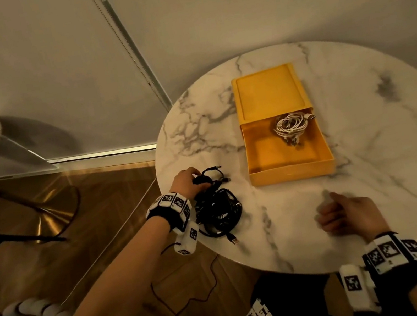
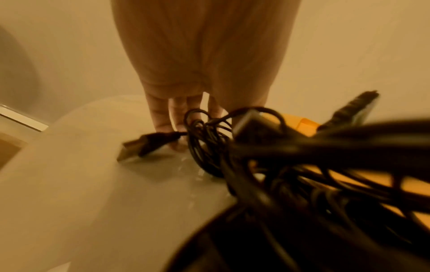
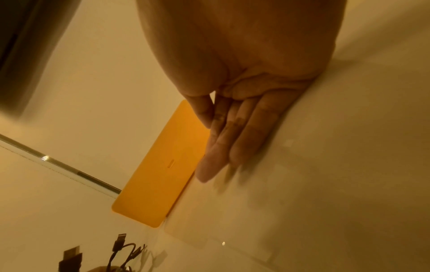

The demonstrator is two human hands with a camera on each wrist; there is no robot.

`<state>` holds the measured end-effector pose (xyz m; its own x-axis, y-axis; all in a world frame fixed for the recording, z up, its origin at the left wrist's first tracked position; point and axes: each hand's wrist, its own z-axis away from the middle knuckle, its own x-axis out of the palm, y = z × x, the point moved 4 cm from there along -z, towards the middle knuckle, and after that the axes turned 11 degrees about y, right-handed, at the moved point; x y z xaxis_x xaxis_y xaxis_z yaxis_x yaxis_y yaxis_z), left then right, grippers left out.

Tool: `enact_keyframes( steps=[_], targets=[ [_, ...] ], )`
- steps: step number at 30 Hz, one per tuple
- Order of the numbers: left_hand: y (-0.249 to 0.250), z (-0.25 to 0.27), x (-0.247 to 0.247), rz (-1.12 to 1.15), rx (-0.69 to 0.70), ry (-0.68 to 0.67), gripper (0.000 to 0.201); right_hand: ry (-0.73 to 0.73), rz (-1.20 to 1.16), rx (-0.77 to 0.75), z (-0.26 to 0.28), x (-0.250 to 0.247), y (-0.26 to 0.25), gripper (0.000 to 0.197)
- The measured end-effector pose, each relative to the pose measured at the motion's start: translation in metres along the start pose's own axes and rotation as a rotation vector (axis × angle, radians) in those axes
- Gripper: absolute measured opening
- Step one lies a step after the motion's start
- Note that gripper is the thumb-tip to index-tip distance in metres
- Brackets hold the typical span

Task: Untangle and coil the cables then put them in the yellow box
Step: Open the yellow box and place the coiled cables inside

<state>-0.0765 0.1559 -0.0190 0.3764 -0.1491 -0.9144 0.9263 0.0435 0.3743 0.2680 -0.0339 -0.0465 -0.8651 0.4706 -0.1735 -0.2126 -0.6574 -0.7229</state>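
A tangle of black cables (image 1: 219, 211) lies near the left edge of the round marble table (image 1: 381, 156). My left hand (image 1: 186, 180) reaches down onto its far end, and fingers and thumb close around a small bundle of black cable (image 1: 201, 179). In the left wrist view the fingers (image 2: 177, 117) touch the tabletop behind the black cable loops (image 2: 204, 143), with a USB plug (image 2: 139, 147) beside them. The yellow box (image 1: 291, 173) stands open, lid (image 1: 268, 92) folded back, a coiled white cable (image 1: 291, 123) inside. My right hand (image 1: 349, 213) hovers blurred and holds nothing.
The table edge runs just left of the black tangle, with wooden floor (image 1: 101, 217) and a gold chair base (image 1: 54, 214) beyond it. The right wrist view shows the yellow box front (image 3: 158, 174) and black plugs (image 3: 121, 244) at the bottom left.
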Motion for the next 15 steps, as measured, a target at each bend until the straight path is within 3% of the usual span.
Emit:
enact_keyframes(
  steps=[5,7,15],
  targets=[
    [-0.008,-0.009,-0.009,0.071,-0.076,-0.116,0.029,-0.008,-0.008,-0.020,-0.001,0.000,0.002,0.050],
    [-0.010,-0.012,-0.016,0.109,-0.088,-0.147,0.030,-0.014,-0.010,-0.026,-0.002,0.000,0.002,0.050],
    [-0.015,-0.017,-0.068,0.312,-0.106,-0.059,0.028,-0.020,-0.037,-0.049,-0.007,0.001,0.004,0.047]
  ],
)
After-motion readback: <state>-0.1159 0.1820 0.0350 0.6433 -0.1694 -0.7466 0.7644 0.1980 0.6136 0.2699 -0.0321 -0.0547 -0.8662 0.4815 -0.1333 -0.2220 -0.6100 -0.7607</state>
